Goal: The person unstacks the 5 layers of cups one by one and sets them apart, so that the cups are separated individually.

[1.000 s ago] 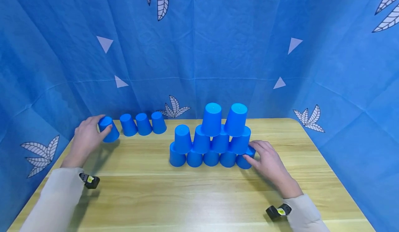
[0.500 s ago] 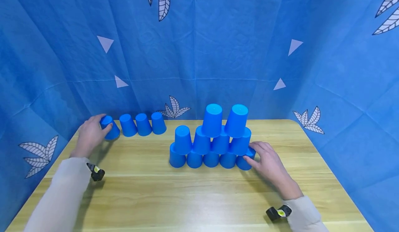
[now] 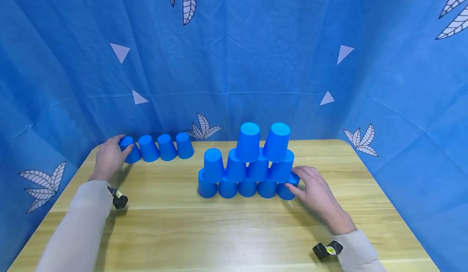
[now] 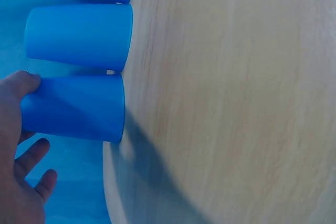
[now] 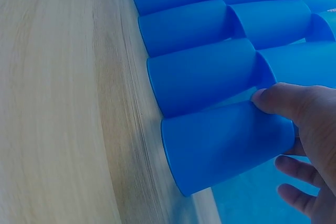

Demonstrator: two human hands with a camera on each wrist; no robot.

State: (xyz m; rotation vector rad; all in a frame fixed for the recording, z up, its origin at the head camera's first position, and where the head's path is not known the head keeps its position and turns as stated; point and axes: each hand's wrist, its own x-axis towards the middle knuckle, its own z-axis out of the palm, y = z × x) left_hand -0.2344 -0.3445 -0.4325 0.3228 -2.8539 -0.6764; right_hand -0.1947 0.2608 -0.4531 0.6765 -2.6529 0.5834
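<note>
At the back left of the table, my left hand (image 3: 108,158) pinches an upside-down blue plastic cup (image 3: 132,155) between thumb and fingers. This cup is at the left end of a row, close beside a second cup (image 4: 79,36). On the right, my right hand (image 3: 317,188) holds the bottom right cup (image 5: 226,148) of a stacked cup pyramid, its thumb on the near side of that cup. The pyramid's lowest row holds several inverted cups, with a second row above and two cups at the top, a left one (image 3: 248,144) and a right one (image 3: 276,144).
Two further cups in the back row, a third (image 3: 167,148) and a fourth (image 3: 185,146), stand upside down left of the pyramid. A wood-grain table (image 3: 204,235) carries everything. Blue printed cloth (image 3: 285,60) hangs behind and at both sides.
My left hand has slid its cup slightly to the right, narrowing the gap to the neighbouring cup. The right hand and the pyramid have stayed put.
</note>
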